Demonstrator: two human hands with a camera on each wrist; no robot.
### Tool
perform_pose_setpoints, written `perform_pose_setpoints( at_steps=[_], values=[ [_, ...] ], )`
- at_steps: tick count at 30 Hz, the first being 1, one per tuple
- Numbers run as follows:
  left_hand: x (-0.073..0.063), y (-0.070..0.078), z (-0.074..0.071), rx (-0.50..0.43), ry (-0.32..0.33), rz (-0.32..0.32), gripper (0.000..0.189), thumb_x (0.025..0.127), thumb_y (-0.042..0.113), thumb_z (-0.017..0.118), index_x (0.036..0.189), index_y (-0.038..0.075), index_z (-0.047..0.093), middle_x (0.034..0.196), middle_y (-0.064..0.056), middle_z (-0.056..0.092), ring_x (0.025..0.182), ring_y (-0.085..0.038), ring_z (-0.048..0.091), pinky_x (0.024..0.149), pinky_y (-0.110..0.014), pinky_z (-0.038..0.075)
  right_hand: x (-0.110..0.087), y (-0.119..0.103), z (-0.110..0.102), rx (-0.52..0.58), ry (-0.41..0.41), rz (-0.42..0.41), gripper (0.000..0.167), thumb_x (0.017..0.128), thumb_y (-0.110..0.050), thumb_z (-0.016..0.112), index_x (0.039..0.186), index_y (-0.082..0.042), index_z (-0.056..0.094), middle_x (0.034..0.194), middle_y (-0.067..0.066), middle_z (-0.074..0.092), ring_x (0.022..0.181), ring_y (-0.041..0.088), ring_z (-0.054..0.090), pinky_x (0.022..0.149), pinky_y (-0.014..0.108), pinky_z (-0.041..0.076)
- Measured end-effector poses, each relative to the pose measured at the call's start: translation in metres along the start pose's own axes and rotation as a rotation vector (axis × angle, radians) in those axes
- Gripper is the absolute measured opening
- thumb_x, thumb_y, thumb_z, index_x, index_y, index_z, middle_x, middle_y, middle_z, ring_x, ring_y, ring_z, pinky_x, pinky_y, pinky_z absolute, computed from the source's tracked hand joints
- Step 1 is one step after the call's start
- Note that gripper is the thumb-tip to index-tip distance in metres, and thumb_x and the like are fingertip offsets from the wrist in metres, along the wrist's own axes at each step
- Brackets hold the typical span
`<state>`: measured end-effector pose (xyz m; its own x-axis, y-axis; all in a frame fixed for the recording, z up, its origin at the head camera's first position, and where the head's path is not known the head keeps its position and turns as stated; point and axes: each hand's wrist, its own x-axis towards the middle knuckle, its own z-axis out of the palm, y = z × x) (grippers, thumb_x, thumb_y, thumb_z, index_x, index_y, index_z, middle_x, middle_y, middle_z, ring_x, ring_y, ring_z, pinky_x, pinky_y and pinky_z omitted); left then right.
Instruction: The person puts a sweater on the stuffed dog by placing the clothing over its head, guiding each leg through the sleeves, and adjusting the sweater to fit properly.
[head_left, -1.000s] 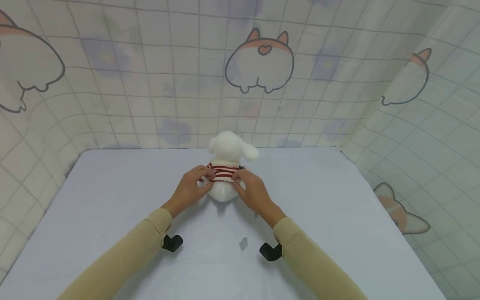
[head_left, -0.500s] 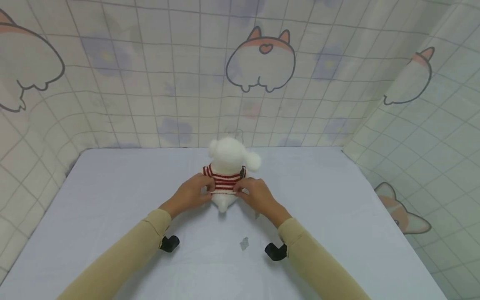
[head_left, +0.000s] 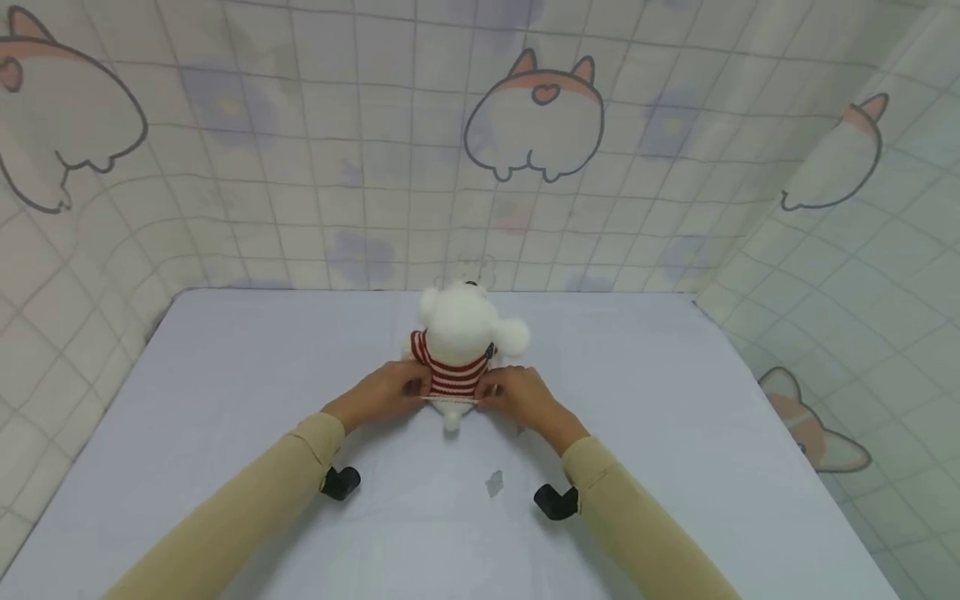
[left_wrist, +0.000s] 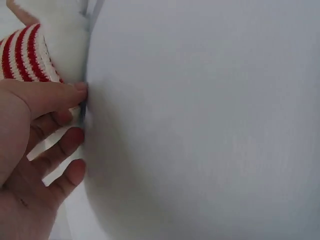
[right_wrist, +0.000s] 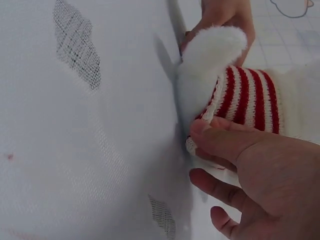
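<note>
A white plush toy (head_left: 459,321) sits on the table with its back and stubby tail (head_left: 451,419) towards me. It wears a knitted red-and-white striped sweater (head_left: 453,377). My left hand (head_left: 384,390) pinches the sweater's lower hem at the left side. On the opposite side my right hand (head_left: 525,398) grips the same hem, with thumb and forefinger on the white trim (right_wrist: 212,107) in the right wrist view. The hem stretches straight between both hands, just above the tail. In the left wrist view the thumb (left_wrist: 55,95) covers the hem's corner. The toy's face is hidden.
The table (head_left: 225,350) has a pale cloth with a small grey patch (head_left: 494,483). Behind it and at both sides hangs a gridded curtain (head_left: 390,167) printed with corgis. Black wrist mounts (head_left: 557,502) stick out beneath both sleeves.
The toy's head has tipped back towards me, and a dark spot shows at its top. Both hands have drawn the sweater's hem down and nearer; more of the striped back shows.
</note>
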<state>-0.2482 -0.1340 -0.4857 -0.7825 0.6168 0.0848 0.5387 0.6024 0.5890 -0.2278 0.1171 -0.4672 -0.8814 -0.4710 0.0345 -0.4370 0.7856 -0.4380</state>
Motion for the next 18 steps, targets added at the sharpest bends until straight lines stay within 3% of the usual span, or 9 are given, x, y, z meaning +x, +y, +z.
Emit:
perform_pose_setpoints(
  at_steps=[4, 10, 15, 18],
  values=[
    [-0.002, 0.002, 0.003, 0.010, 0.073, 0.012, 0.022, 0.080, 0.003, 0.072, 0.079, 0.017, 0.056, 0.080, 0.006, 0.055, 0.077, -0.009, 0.051, 0.070, -0.025, 0.046, -0.003, -0.005, 0.000, 0.055, 0.004, -0.055, 0.006, 0.082, -0.016, 0.076, 0.084, -0.018, 0.070, 0.084, -0.007, 0.070, 0.078, 0.007, 0.060, 0.072, 0.024, 0.050],
    [-0.003, 0.008, 0.002, -0.034, 0.173, 0.115, 0.020, 0.079, 0.001, 0.073, 0.084, 0.016, 0.062, 0.085, 0.005, 0.058, 0.082, -0.009, 0.055, 0.074, -0.028, 0.051, -0.006, -0.011, 0.000, 0.076, 0.064, -0.120, 0.008, 0.084, -0.010, 0.074, 0.085, -0.015, 0.068, 0.089, -0.003, 0.068, 0.080, 0.013, 0.062, 0.072, 0.023, 0.052],
    [-0.002, 0.015, 0.000, -0.021, 0.162, 0.119, 0.018, 0.079, 0.000, 0.072, 0.083, 0.015, 0.064, 0.086, 0.005, 0.060, 0.082, -0.009, 0.056, 0.074, -0.028, 0.051, -0.006, -0.009, -0.001, 0.044, 0.108, -0.126, 0.007, 0.084, -0.010, 0.073, 0.085, -0.013, 0.068, 0.087, -0.001, 0.067, 0.079, 0.014, 0.062, 0.071, 0.027, 0.052],
    [-0.003, 0.013, 0.005, 0.004, 0.126, 0.074, 0.020, 0.077, -0.002, 0.069, 0.081, 0.016, 0.061, 0.083, 0.003, 0.057, 0.079, -0.009, 0.052, 0.071, -0.026, 0.047, -0.007, -0.002, 0.001, 0.047, 0.064, -0.077, 0.005, 0.086, -0.012, 0.072, 0.083, -0.014, 0.068, 0.083, -0.003, 0.066, 0.075, 0.011, 0.058, 0.069, 0.025, 0.049]
  ],
)
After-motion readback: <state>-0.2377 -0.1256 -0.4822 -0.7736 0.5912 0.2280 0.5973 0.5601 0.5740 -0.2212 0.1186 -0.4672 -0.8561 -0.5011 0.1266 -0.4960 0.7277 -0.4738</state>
